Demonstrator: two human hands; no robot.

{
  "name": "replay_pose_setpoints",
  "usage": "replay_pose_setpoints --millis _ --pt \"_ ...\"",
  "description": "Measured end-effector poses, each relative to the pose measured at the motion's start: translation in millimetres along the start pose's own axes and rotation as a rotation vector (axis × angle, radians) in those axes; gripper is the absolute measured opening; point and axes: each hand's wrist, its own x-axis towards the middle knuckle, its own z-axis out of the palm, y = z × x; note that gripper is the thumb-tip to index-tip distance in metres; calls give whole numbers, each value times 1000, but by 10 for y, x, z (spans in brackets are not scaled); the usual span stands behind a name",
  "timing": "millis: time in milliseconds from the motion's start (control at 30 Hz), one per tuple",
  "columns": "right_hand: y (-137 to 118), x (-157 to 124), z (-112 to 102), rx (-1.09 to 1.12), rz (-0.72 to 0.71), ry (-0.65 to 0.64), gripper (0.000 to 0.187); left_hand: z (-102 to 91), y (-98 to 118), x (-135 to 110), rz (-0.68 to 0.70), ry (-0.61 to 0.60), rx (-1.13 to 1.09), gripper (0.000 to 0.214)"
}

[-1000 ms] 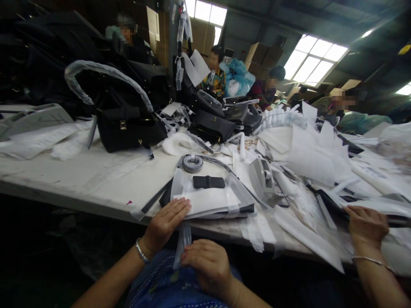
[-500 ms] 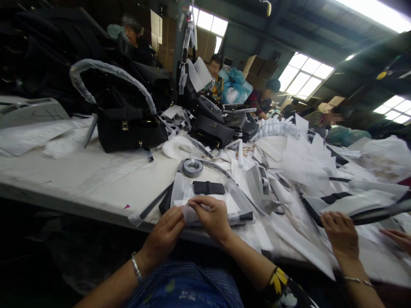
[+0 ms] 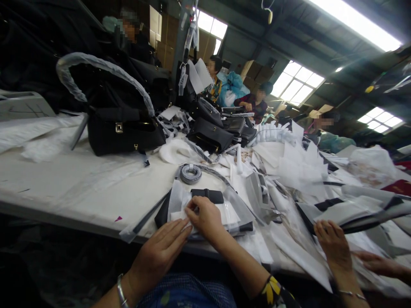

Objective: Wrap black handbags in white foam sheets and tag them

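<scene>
- One black bag (image 3: 126,132) stands upright left of centre in the frame, its handle sleeved in plastic, well apart from the hands.
- The flat bag, whose black corner (image 3: 162,214) peeks out, lies at lower centre by the near edge of the table (image 3: 80,188), mostly covered by pale wrap (image 3: 238,208).
- The left hand (image 3: 162,246), at lower centre, is unclenched: fingers straight and together on the near edge of the wrap, thumb out of sight. Light, even pressure there should steady the layers without creasing them.
- The coil (image 3: 190,173) sits just above the wrap, at mid-frame; better not to drag the sheet towards it.
- The right hand (image 3: 205,214), just right of the left, has its fingers curled, tips down at the wrap beside the left fingertips. Whether it pinches an edge or only presses, I cannot tell. Small strokes away from the left fingertips would probably smooth best.
- The black tab (image 3: 215,196) lies just beyond the right hand; the knuckles should stay clear of it.
- Another person's hand (image 3: 333,244), lower right, touches separate work, so elbows are best tucked in.
</scene>
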Motion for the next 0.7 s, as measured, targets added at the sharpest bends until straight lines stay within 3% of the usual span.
replay_pose_setpoints --millis 200,333,467,533,600,700 --pt "59 115 -15 119 -9 20 10 -58 48 51 -38 -100 119 40" --pt "383 -29 -401 368 3 184 12 -80 51 62 -16 -104 154 40" --pt "1071 -281 -1104 325 305 441 22 -25 -3 20 24 -54 176 43" --pt "1443 -362 -1412 285 489 501 20 23 -37 -6 39 -47 169 45" --pt "1754 -385 -1609 304 621 460 14 66 -67 -32 47 -48 165 48" --pt "2037 -343 -1710 422 755 321 21 110 -100 -65 61 -44 174 50"
